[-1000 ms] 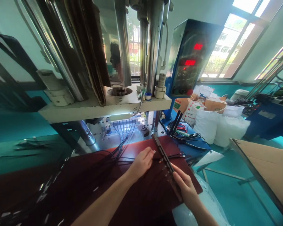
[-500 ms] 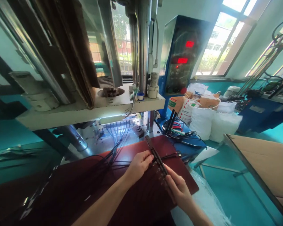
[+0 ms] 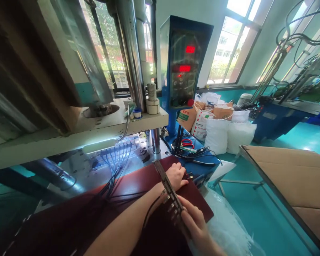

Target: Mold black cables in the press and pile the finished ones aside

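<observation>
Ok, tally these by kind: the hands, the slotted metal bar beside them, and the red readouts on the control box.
Hands: 2 (left hand, right hand)
Slotted metal bar: 1
Red readouts: 2
Total: 5

Daylight pours through tall windows (image 3: 232, 46) above a glossy teal floor (image 3: 269, 227).

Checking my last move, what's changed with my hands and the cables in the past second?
The left hand has moved rightward across the slotted metal bar to its far side, next to the black cable ends; I can't tell whether it grips them. The right hand stayed on the bar's lower end. The bar and the red-brown mat look unchanged, apart from the camera view turning.
</observation>
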`<state>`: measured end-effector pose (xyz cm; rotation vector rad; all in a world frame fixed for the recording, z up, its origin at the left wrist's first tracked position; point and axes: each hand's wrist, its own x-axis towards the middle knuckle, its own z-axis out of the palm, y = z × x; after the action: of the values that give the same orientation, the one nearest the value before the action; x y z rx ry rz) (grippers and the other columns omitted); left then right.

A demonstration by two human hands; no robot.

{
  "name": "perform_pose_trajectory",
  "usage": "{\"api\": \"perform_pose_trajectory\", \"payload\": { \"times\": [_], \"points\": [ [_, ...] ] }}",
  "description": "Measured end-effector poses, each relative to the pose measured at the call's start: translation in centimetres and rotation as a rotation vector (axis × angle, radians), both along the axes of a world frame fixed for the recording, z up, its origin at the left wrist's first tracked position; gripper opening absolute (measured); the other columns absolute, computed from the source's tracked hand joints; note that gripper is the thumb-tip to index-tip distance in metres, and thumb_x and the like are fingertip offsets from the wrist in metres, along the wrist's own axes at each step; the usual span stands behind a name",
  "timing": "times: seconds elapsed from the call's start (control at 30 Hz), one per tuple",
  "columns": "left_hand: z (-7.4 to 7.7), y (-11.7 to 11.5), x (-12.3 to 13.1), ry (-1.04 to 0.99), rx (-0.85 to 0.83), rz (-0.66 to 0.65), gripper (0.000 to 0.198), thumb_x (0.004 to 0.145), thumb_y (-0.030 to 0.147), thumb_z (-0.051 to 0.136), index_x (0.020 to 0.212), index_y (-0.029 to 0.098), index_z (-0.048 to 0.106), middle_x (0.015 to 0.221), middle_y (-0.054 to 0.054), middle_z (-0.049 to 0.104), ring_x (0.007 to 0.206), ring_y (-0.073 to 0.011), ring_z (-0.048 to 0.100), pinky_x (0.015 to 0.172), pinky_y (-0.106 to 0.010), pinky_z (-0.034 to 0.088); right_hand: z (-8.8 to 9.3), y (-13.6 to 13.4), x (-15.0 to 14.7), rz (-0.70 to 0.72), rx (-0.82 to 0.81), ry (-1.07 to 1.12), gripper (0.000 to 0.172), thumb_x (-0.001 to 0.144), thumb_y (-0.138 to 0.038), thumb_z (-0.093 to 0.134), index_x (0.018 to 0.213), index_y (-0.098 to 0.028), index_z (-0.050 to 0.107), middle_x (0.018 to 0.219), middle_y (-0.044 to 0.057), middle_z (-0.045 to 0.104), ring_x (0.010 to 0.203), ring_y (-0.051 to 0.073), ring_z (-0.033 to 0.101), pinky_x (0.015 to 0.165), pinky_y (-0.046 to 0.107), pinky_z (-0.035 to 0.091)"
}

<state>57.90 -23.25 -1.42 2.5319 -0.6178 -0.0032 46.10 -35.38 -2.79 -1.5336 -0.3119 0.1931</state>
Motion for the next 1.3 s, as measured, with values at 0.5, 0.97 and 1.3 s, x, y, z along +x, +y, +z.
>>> {"api": "perform_pose_trajectory", "payload": {
  "times": [0.5, 0.97, 1.3],
  "points": [
    [4.0, 7.5, -6.3, 0.65, -0.99, 0.476, 0.028, 0.071, 0.045, 0.05, 0.071, 0.02, 0.037, 0.046, 0.009, 0.039, 0.032, -0.0024, 0.019, 0.033, -0.017, 0.009, -1.3, 0.9, 1.4, -0.005, 0.138, 0.234, 0.06, 0.081, -0.053, 0.049, 0.126, -0.014, 0.045, 0.048, -0.003, 0.051, 0.028, 0.002, 0.029, 0.027, 0.013, 0.019],
    [4.9, 7.5, -7.7, 0.453, -1.024, 0.499, 0.021, 0.069, 0.035, 0.052, 0.062, 0.018, 0.042, 0.041, 0.01, 0.032, 0.034, -0.0041, 0.023, 0.037, -0.02, 0.015, -1.1, 1.5, 1.3, -0.004, -0.008, 0.16, 0.065, 0.078, -0.057, 0.051, 0.126, -0.014, 0.046, 0.042, -0.006, 0.042, 0.029, 0.004, 0.028, 0.027, 0.014, 0.018],
    [2.9, 8.0, -6.6, 0.09, -0.982, 0.512, 0.022, 0.081, 0.04, 0.038, 0.074, 0.019, 0.042, 0.06, 0.005, 0.042, 0.052, -0.0084, 0.038, 0.052, -0.021, 0.031, -1.5, 1.1, 1.7, 0.019, -0.035, 0.16, 0.059, 0.08, -0.054, 0.051, 0.125, -0.016, 0.046, 0.046, -0.004, 0.048, 0.028, 0.003, 0.029, 0.025, 0.013, 0.02]
  ]
}}
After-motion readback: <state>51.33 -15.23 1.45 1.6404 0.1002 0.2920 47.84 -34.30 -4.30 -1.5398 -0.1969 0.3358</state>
